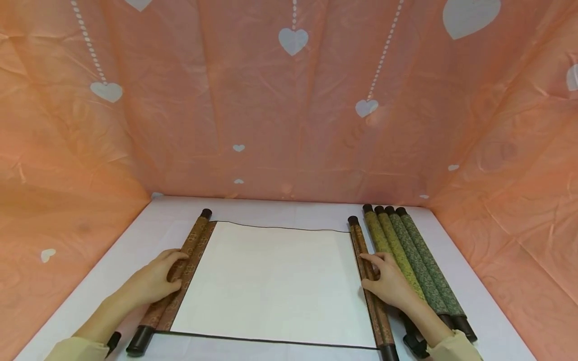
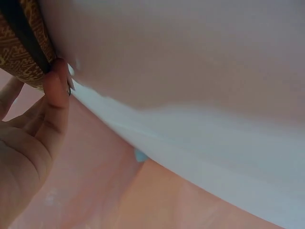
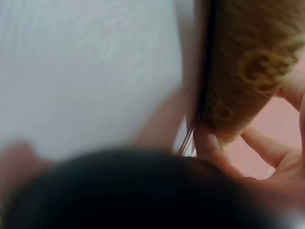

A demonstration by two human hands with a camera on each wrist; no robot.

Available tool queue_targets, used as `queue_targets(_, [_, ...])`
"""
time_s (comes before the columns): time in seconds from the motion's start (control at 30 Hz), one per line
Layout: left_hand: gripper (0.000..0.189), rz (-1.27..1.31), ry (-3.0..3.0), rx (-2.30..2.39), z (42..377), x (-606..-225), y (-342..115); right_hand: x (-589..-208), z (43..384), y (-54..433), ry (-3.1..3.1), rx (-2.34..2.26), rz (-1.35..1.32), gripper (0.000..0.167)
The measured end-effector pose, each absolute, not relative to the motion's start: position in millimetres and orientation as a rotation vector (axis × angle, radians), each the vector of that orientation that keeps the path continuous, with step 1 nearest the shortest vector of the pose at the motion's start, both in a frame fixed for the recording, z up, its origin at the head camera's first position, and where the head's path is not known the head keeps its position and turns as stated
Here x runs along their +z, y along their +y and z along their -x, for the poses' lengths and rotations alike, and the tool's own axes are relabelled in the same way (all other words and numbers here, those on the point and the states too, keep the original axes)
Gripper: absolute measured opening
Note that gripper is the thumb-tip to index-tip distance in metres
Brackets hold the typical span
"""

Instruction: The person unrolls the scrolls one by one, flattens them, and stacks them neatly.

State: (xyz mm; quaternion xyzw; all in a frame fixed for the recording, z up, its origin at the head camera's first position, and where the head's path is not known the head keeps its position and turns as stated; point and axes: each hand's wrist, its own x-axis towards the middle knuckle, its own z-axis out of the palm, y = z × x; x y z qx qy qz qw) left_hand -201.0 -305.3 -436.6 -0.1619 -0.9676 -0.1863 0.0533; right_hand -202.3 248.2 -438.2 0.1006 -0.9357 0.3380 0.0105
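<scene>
A scroll with blank white paper (image 1: 275,281) lies unrolled on the table, brown patterned rolls along both sides. My left hand (image 1: 151,281) grips the thicker left roll (image 1: 195,231), thumb on the near side and fingers over the far side. The right roll (image 1: 355,231) is thinner, and my right hand (image 1: 390,283) holds it between thumb and fingers. In the left wrist view, fingertips press against the brown patterned roll (image 2: 28,52). The right wrist view shows fingers at the underside of the gold-brown roll (image 3: 252,67); a dark blurred shape covers the bottom there.
Two yellow-green rolled scrolls (image 1: 397,248) and two dark green ones (image 1: 429,265) lie side by side right of the open scroll, close to my right forearm. The white table (image 1: 176,205) meets orange cloth walls (image 1: 293,125) with heart prints at the back and sides.
</scene>
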Motion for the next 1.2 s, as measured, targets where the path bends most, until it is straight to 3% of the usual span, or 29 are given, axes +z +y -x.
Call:
queue_targets(0.43, [0.060, 0.461, -2.970, -0.546, 202.3, -435.9, -320.3, -439.5, 204.7, 250.8, -2.953, 1.085, -0.346, 0.054])
queue_targets(0.7, [0.054, 0.420, -3.014, -0.533, 200.6, -432.5, -328.2, -439.3, 205.1, 250.5, -2.962, 1.027, -0.352, 0.036])
queue_targets(0.97, [0.051, 0.464, -3.001, -0.574, 203.6, -433.9, -328.1, -439.8, 204.8, 253.7, -2.966, 0.963, -0.405, 0.054])
queue_targets(1.2, [0.044, 0.514, -2.936, -0.586, 210.5, -433.6, -329.4, -432.7, 207.1, 255.1, -2.943, 1.024, -0.437, 0.049])
